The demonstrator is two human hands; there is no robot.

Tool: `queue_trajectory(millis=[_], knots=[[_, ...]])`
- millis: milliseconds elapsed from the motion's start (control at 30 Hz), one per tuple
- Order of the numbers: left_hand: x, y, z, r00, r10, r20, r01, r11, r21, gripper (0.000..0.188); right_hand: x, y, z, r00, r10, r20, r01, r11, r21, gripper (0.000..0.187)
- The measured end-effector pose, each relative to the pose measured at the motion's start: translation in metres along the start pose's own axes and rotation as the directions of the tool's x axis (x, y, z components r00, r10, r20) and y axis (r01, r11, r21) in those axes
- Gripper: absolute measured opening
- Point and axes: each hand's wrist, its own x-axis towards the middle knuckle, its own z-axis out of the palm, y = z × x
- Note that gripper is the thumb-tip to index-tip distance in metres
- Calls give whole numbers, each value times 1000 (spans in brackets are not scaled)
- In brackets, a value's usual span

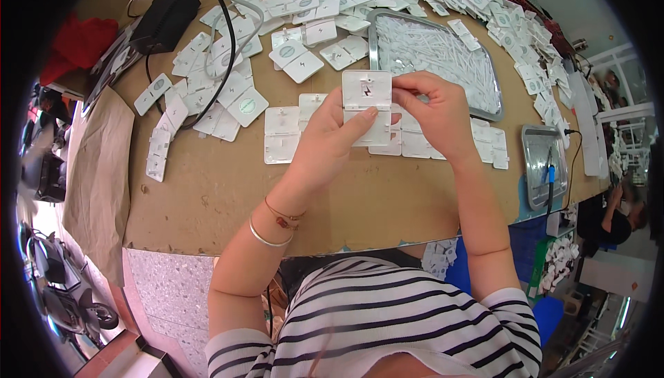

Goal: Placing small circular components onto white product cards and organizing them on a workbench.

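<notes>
Holding the white hinged case (367,105) upright between us, our left hand (330,139) grips its lower half while right-hand fingers (408,87) pinch the upper edge.

We hold one white plastic cover plate (367,105) above the brown work surface — a flat, roughly rectangular moulding made of two square-ish panels joined end to end. It stands nearly upright in the view, long axis running away from us, inner face toward the camera. The upper panel shows a raised rim and a small dark mark at its centre; the lower panel is partly hidden by our thumb. Our left hand (325,139) grips the lower left edge — our right hand (436,112) pinches the upper right edge.
</notes>
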Motion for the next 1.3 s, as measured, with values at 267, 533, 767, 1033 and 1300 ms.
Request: queue_trajectory(millis=[267,533,767,1033,1300], knots=[[2,-13,-4,981,67,-180,-13,958,286,26,-12,0,13,992,56,-114,7,873,488,8],[-3,-5,0,990,18,-142,51,882,468,26,-13,7,29,982,86,-169,-19,931,364,9],[-5,-5,1,988,61,-145,44,776,629,25,-14,6,37,965,165,-206,-43,868,495,26],[-5,-3,7,969,148,-199,21,753,658,26,-20,1,33,961,259,-101,-149,786,601,26],[-8,-5,13,940,140,-310,5,905,425,28,-31,3,29,937,348,-10,-270,743,612,16]])
